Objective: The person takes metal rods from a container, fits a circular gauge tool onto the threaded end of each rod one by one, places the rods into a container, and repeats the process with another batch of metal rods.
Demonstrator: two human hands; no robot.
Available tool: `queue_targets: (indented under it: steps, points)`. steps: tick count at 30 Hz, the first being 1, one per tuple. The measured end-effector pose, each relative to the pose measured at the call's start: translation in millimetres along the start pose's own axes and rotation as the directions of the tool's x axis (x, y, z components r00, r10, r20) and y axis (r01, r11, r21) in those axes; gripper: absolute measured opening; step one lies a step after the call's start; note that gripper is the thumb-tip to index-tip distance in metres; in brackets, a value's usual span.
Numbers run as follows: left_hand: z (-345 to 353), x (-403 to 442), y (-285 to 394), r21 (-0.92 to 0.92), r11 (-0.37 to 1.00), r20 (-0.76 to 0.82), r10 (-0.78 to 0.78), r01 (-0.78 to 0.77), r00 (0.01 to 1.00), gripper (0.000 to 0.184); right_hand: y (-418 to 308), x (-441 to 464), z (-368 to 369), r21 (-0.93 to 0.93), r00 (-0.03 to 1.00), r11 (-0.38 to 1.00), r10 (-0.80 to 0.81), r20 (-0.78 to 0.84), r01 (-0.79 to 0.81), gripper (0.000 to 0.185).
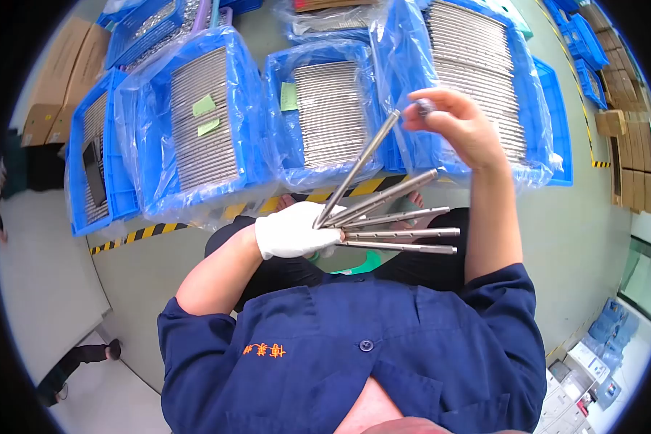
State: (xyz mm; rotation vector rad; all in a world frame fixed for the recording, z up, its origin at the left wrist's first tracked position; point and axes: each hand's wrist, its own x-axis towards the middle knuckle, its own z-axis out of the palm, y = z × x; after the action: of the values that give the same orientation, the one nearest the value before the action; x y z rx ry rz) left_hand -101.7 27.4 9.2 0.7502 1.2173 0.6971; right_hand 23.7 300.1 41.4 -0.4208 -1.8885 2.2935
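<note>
My left hand (293, 230) wears a white glove and is closed around several metal rods (392, 197). The rods fan out to the right from my fist, and small marks or holes show along some of them. One rod (358, 168) points up and away, its far tip just below and left of my right hand. My bare right hand (456, 123) is raised over the edge of the right-hand blue crate (405, 94). Its thumb and fingers pinch a small dark roundish piece (424, 108), too small to name.
Plastic-lined blue crates filled with rows of metal rods stand ahead, including a left crate (134, 108) and a middle crate (275, 108). Green paper notes (203, 105) lie on the rods. Cardboard boxes (633, 145) stand at right. Another person's leg (79, 354) shows at lower left.
</note>
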Motion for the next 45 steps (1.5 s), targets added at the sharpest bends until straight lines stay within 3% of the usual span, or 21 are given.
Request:
queue_targets:
  steps: [2, 5, 8, 13, 17, 21, 23, 24, 26, 27, 28, 29, 30, 31, 35, 38, 41, 45]
  points:
    - [3.3, 2.7, -0.7, 0.048, 0.997, 0.070, 0.051, -0.054, 0.996, 0.027, 7.3, 0.9, 9.0, 0.139, 0.988, 0.989, 0.031, 0.151, -0.052, 0.036]
    - [4.2, -0.4, 8.2, 0.137, 0.988, 0.092, 0.066, -0.078, 0.994, 0.027, 7.6, -0.4, 4.3, 0.105, 0.975, 0.994, 0.010, 0.220, -0.034, 0.040]
    - [2.8, 2.0, 4.2, 0.114, 0.992, 0.128, 0.038, -0.053, 0.991, 0.034, 5.3, -3.8, 0.8, 0.083, 0.964, 0.997, -0.028, 0.263, 0.006, 0.041]
    - [4.9, 4.2, 6.6, 0.128, 0.989, 0.156, 0.050, -0.071, 0.986, 0.036, -8.9, -9.1, -2.0, -0.082, 0.957, 0.995, -0.023, 0.288, 0.048, 0.038]
    - [5.1, 1.2, 2.7, 0.088, 0.993, 0.125, 0.063, -0.074, 0.990, 0.034, 3.7, -7.8, 5.8, 0.048, 0.966, 0.999, 0.004, 0.257, -0.017, 0.036]
    - [-1.8, 2.3, 9.0, 0.221, 0.969, 0.042, 0.099, -0.106, 0.994, 0.036, -8.1, -6.7, -14.0, -0.095, 0.959, 0.983, -0.126, 0.254, 0.155, 0.032]
    - [-2.2, -1.7, 3.8, 0.242, 0.963, -0.092, 0.143, -0.117, 0.985, 0.039, -7.1, -10.7, -53.7, -0.117, 0.954, 0.950, -0.295, -0.049, 0.288, 0.028]
    - [-3.7, -6.3, 4.6, 0.238, 0.968, -0.188, 0.131, -0.084, 0.974, 0.040, -13.4, -14.5, -57.2, 0.059, 0.932, 0.956, -0.263, -0.250, 0.286, 0.029]
    - [-15.4, -5.9, -2.5, 0.247, 0.964, -0.358, 0.186, -0.100, 0.915, 0.045, -15.7, -20.2, -60.0, 0.056, 0.912, 0.954, -0.262, -0.316, 0.293, 0.032]
    - [-16.3, -10.8, 24.5, 0.419, 0.902, -0.496, 0.127, 0.108, 0.859, 0.046, -14.5, -23.2, -59.4, 0.066, 0.913, 0.952, -0.265, -0.310, 0.298, 0.035]
    - [-23.9, -5.2, 26.3, 0.541, 0.830, -0.582, 0.254, 0.135, 0.772, 0.042, -16.6, -28.1, -57.3, 0.049, 0.904, 0.943, -0.300, -0.306, 0.330, 0.036]
    - [-36.9, 1.3, 26.6, 0.787, 0.550, -0.560, 0.447, 0.279, 0.698, 0.037, -20.9, -33.4, -54.5, 0.031, 0.895, 0.932, -0.336, -0.294, 0.360, 0.036]
    - [-58.1, 8.3, 14.0, 0.838, 0.450, -0.535, 0.570, 0.308, 0.623, 0.037, -24.5, -36.3, -49.3, 0.013, 0.885, 0.920, -0.374, -0.276, 0.392, 0.037]
    - [-71.1, 16.2, 17.8, 0.813, 0.400, -0.581, 0.515, 0.422, 0.631, 0.032, -28.0, -38.9, -36.4, 0.015, 0.860, 0.905, -0.399, -0.317, 0.425, 0.036]
    - [-118.6, 62.6, -2.9, 0.792, 0.375, -0.610, 0.482, 0.481, 0.629, 0.030, -28.3, -54.5, -40.3, -0.071, 0.845, 0.901, -0.427, -0.323, 0.428, 0.038]
    - [-144.3, 103.1, -23.8, 0.795, 0.309, -0.602, 0.299, 0.522, 0.740, 0.027, -25.8, -57.6, -46.3, -0.062, 0.843, 0.896, -0.435, -0.317, 0.439, 0.033]
    - [-171.3, 146.4, -68.9, 0.813, 0.288, -0.566, 0.183, 0.506, 0.804, 0.034, -22.3, -66.9, -45.7, -0.086, 0.835, 0.919, -0.387, -0.391, 0.386, 0.037]
    - [-185.7, 183.2, -120.7, 0.816, 0.374, -0.517, 0.128, 0.442, 0.847, 0.030, -12.8, -80.3, -63.5, -0.156, 0.831, 0.939, -0.345, -0.437, 0.308, 0.051]
